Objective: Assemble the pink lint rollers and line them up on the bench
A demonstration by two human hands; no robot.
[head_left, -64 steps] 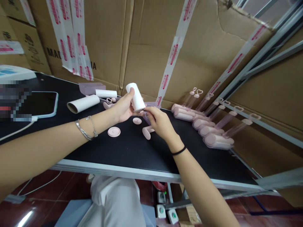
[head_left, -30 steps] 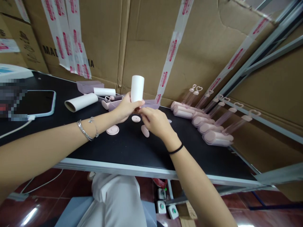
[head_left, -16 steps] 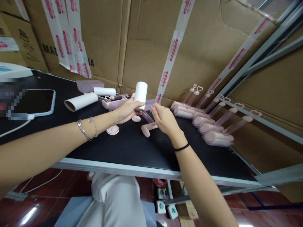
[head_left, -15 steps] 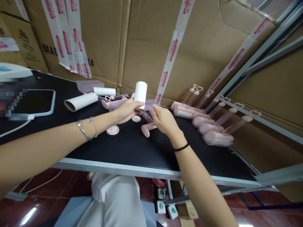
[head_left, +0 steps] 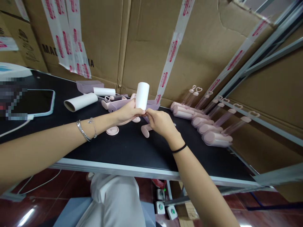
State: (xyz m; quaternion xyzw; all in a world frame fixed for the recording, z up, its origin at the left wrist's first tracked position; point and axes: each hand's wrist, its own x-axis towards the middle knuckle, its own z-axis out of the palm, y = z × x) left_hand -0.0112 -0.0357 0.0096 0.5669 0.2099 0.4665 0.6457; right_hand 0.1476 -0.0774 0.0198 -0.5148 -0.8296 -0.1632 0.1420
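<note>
My left hand [head_left: 129,113] is closed around the lower part of a white lint-roller refill [head_left: 142,95], which stands almost upright above the table. At its lower rim, the thumb and fingertips of my right hand [head_left: 162,123] pinch together, touching it beside my left thumb; the exact bit between them is too small to see. Below lies a pink handle [head_left: 145,130], partly covered by my right hand. A round pink cap [head_left: 112,130] rests left of it, and a smaller pink disc [head_left: 136,119] shows under my left hand.
At right stands a row of pink rollers [head_left: 216,138] with clear, heart-ended handles. Two more white rolls [head_left: 81,101], a lilac cover [head_left: 90,86] and loose pink parts lie behind my left arm. A phone [head_left: 35,102] with a cable is at far left; cardboard [head_left: 146,41] walls the back.
My right hand has moved left and its fingertips now meet the refill's lower rim. The refill has shifted slightly right in my left hand.
</note>
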